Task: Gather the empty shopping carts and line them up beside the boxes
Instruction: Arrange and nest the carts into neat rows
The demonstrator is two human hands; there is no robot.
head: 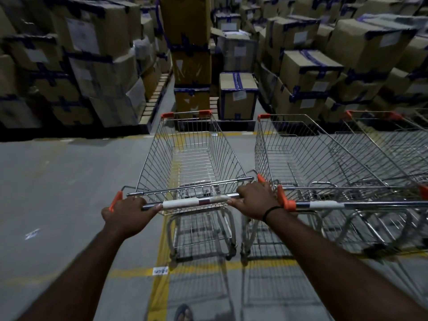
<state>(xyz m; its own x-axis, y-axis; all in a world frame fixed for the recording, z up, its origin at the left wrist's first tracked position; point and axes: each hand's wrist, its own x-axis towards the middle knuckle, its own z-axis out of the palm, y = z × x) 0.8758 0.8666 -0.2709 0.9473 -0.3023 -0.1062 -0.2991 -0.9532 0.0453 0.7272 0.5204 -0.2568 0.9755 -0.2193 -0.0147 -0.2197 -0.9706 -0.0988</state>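
- At the near end of the wire cart, both hands are curled round its handle bar: our left hand at the left end, our right hand at the right end.
- The held cart stands empty on the grey floor, nose towards the stacked boxes and near them. It is side by side with the neighbouring cart; a third cart stands further right.
- We judge the step in hand to be squaring this cart into the row. The two handles look almost level, so little travel seems left.
- Push evenly with both hands so that the nose does not swing.
- Mind the right knuckles: they sit just beside the neighbour's orange handle bracket, and a drift to the right may pinch them.
- Stop short of the dark pallet base under the boxes.
- A yellow floor line runs under the cart's left side and can serve as a guide; a small white label lies on it.
- A sandalled foot shows at the bottom edge.
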